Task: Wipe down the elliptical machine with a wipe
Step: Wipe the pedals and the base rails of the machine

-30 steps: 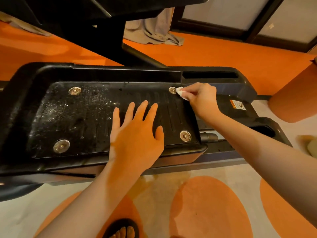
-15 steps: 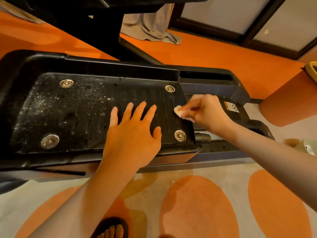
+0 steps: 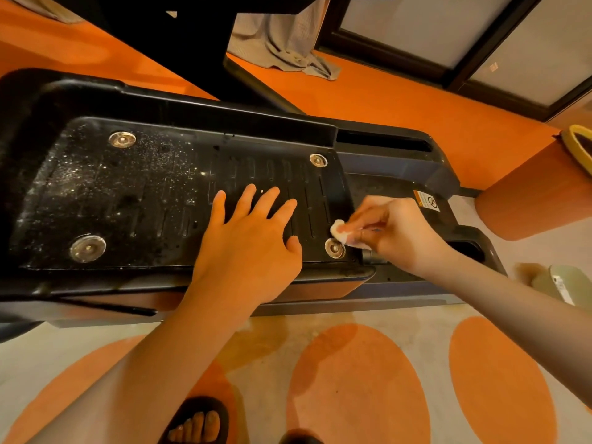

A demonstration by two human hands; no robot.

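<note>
The black pedal (image 3: 179,200) of the elliptical machine (image 3: 400,174) fills the upper left and middle of the frame like a shallow tray, with a raised rim around a ribbed floor. Its long axis runs left to right across the picture, tilting slightly downward toward the right. Inside it, white specks and dust cover the left half, while the right half looks darker and cleaner. Four round metal bolts sit near its corners; the one at the lower right (image 3: 334,248) lies just below the wipe.

The left hand (image 3: 246,248) lies flat and open on the pedal floor, fingers spread and pointing toward the top of the frame, gripping nothing. The right hand (image 3: 394,232), at the middle right of the frame, is closed around a small white wipe (image 3: 340,230), pinched between thumb and fingers, and presses it against the pedal's right end close to the rim. The wad pokes out leftward from the fingertips.

At the right edge stands an orange bin (image 3: 538,200) with a yellow rim; its contents cannot be made out. A grey cloth (image 3: 282,43) lies crumpled on the orange floor at the top middle. At the bottom middle, a foot in a black sandal (image 3: 195,424) stands on a pale rug (image 3: 416,331) with orange ovals.
</note>
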